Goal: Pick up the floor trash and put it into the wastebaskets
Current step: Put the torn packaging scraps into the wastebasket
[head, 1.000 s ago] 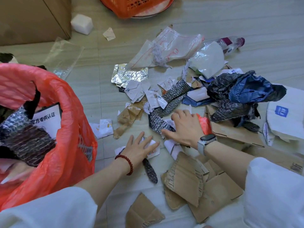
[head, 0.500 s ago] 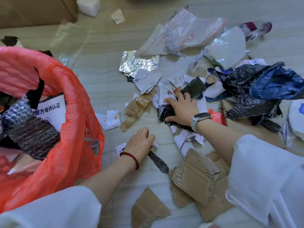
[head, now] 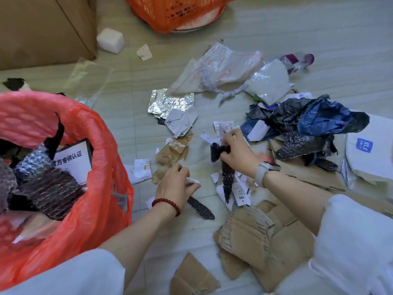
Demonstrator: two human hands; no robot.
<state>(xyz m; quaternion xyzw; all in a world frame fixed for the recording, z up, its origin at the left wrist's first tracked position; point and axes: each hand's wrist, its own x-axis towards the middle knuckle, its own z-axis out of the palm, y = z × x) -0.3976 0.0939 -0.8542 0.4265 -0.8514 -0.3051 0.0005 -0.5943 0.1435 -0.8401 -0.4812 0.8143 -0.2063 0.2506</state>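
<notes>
A: On the floor, head view: right hand (head: 236, 151) closed around a bunch of paper scraps (head: 223, 127) plus a dark bubble-wrap strip (head: 227, 179) that hangs down from the fist, lifted clear of the tiles.
B: Left?
A: Left hand (head: 177, 187) low over the floor, fingers pinched on a small white paper slip (head: 192, 180). A second dark strip (head: 201, 207) lies on the tile just beside that wrist.
B: Bin?
A: Red-bagged wastebasket (head: 102, 145) at the left edge, already holding bubble wrap and a printed card. Orange basket (head: 176, 11) at the top, well apart.
B: Rest of the trash?
A: Foil sheet (head: 170, 101), clear plastic bags (head: 225, 67), dark blue bag (head: 319, 118), torn cardboard (head: 255, 237), all on the floor.
</notes>
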